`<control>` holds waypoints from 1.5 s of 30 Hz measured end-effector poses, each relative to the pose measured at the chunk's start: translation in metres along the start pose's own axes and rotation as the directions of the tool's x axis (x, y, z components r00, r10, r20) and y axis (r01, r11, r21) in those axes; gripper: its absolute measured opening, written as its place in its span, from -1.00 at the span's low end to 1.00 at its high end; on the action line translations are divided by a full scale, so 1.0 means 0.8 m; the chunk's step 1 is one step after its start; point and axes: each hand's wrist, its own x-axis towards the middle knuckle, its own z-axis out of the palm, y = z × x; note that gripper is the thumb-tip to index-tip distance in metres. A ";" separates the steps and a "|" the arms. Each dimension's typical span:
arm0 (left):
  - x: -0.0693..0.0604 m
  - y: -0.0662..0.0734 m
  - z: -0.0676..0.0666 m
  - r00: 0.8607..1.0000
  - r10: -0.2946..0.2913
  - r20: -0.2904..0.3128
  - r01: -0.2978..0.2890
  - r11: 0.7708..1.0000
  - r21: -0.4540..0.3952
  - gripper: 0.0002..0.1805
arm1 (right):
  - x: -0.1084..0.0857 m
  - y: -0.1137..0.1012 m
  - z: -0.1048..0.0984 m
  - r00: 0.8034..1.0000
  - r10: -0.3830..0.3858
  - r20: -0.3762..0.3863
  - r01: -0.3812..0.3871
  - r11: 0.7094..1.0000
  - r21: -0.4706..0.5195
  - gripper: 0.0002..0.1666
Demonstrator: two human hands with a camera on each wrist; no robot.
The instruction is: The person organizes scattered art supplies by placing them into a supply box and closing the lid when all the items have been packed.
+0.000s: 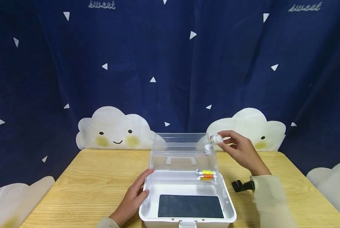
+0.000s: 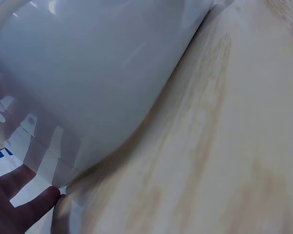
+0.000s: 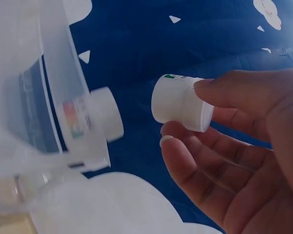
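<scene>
My right hand (image 1: 241, 152) pinches a small white plastic jar (image 1: 216, 139) by its capped end, between thumb and fingers. It holds the jar tilted on its side, just right of the raised clear lid (image 1: 172, 161). Another white-capped jar (image 3: 107, 114) with a coloured label sits at the lid's right edge, apart from the held one. My left hand (image 1: 134, 194) rests against the left side of the white storage box (image 1: 229, 209), thumb at the rim. In the left wrist view, its fingertips (image 2: 49, 195) touch the box's outer corner.
Paint tubes (image 1: 206, 174) with yellow and orange labels lie at the box's back right. A dark rectangular panel (image 1: 190, 206) covers part of its floor. The box stands on a wooden table (image 1: 101, 177) before a blue curtain (image 1: 130, 47). A black device (image 1: 242, 186) sits beside the right sleeve.
</scene>
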 end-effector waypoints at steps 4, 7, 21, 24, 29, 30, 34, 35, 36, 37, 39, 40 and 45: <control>-0.001 -0.001 0.001 1.000 0.026 0.005 -0.026 1.000 -0.008 -0.26 | 0.007 -0.003 0.010 1.000 -0.007 -0.005 0.007 0.999 0.049 -0.58; -0.002 -0.002 0.002 1.000 0.008 0.012 -0.008 1.000 -0.013 -0.26 | 0.009 -0.006 0.016 1.000 -0.012 -0.011 0.013 0.997 0.075 -0.60; -0.001 0.003 0.000 0.997 -0.076 -0.003 0.076 0.997 0.002 -0.26 | 0.011 -0.005 0.038 0.993 -0.100 -0.057 0.098 0.995 -0.035 -0.59; -0.001 0.003 -0.001 0.997 -0.080 0.000 0.080 0.997 0.005 -0.27 | 0.012 -0.004 0.038 0.991 -0.116 -0.065 0.113 0.992 -0.048 -0.58; 0.000 0.003 -0.001 0.998 -0.061 0.005 0.061 0.998 -0.005 -0.26 | 0.014 -0.003 0.039 0.988 -0.139 -0.062 0.134 0.988 -0.072 -0.59; 0.000 0.002 -0.001 0.999 -0.045 0.008 0.045 0.999 -0.013 -0.26 | 0.014 -0.003 0.039 0.988 -0.142 -0.061 0.138 0.988 -0.075 -0.59; 0.000 0.000 -0.001 1.000 0.007 0.009 -0.007 0.999 -0.032 -0.26 | 0.015 -0.007 0.041 0.989 -0.148 -0.031 0.145 0.986 -0.086 -0.58; 0.000 -0.001 -0.001 1.000 0.010 0.007 -0.010 0.999 -0.032 -0.26 | 0.016 -0.008 0.042 0.988 -0.150 -0.024 0.147 0.985 -0.085 -0.58; 0.000 -0.002 -0.002 1.000 0.002 0.005 -0.002 0.999 -0.034 -0.26 | 0.016 -0.008 0.043 0.988 -0.151 -0.018 0.149 0.985 -0.084 -0.58; -0.001 -0.002 -0.002 1.000 -0.007 0.004 0.007 1.000 -0.029 -0.26 | 0.016 -0.008 0.044 0.989 -0.150 -0.012 0.148 0.985 -0.083 -0.57; -0.001 -0.003 -0.003 1.000 -0.027 0.004 0.027 0.999 -0.022 -0.25 | 0.015 -0.008 0.045 0.988 -0.153 -0.007 0.152 0.985 -0.086 -0.57; -0.001 -0.003 -0.002 0.999 -0.038 0.003 0.038 0.999 -0.015 -0.25 | 0.015 -0.008 0.046 0.989 -0.151 -0.003 0.150 0.985 -0.088 -0.56; 0.000 -0.002 -0.001 0.999 -0.040 0.011 0.040 0.999 -0.004 -0.25 | 0.012 -0.007 0.051 0.993 -0.112 0.031 0.114 0.989 -0.093 -0.55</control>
